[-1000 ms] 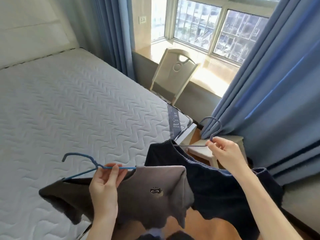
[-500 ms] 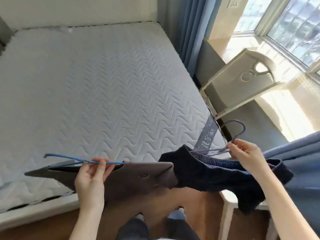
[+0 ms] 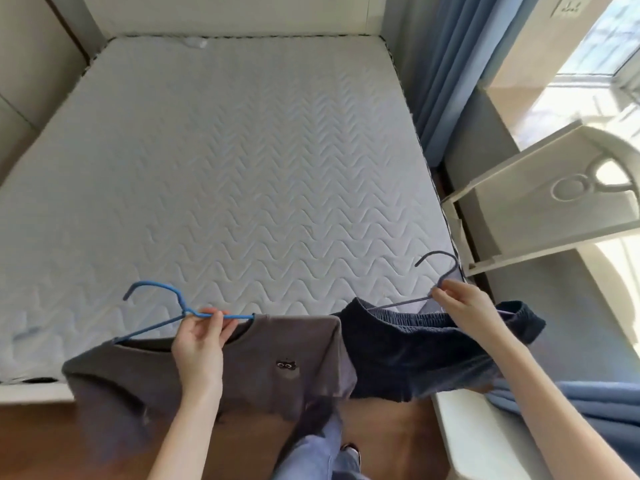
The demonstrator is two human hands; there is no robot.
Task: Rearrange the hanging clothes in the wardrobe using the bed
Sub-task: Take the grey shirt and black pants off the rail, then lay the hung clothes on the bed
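I stand at the foot of the bed point(image 3: 225, 161), whose quilted white mattress lies bare. My left hand point(image 3: 201, 336) grips the bar of a blue hanger point(image 3: 156, 299) that carries a grey T-shirt point(image 3: 270, 368) with a small cat print. My right hand point(image 3: 464, 306) pinches the neck of a grey-blue hanger point(image 3: 440, 265) bearing dark navy shorts point(image 3: 415, 348). Both garments hang over the foot end of the bed, side by side, the shorts to the right. The wardrobe is out of view.
A white chair point(image 3: 554, 202) stands to the right of the bed beside a sunlit window sill. Blue curtains point(image 3: 440, 64) hang at the bed's far right corner, and more blue cloth point(image 3: 588, 410) lies lower right. My legs point(image 3: 318, 455) stand on a wooden floor point(image 3: 52, 445).
The view has swung left and down, so the whole mattress now lies ahead. Both hands still hold their hangers, which have moved up over the foot of the bed.
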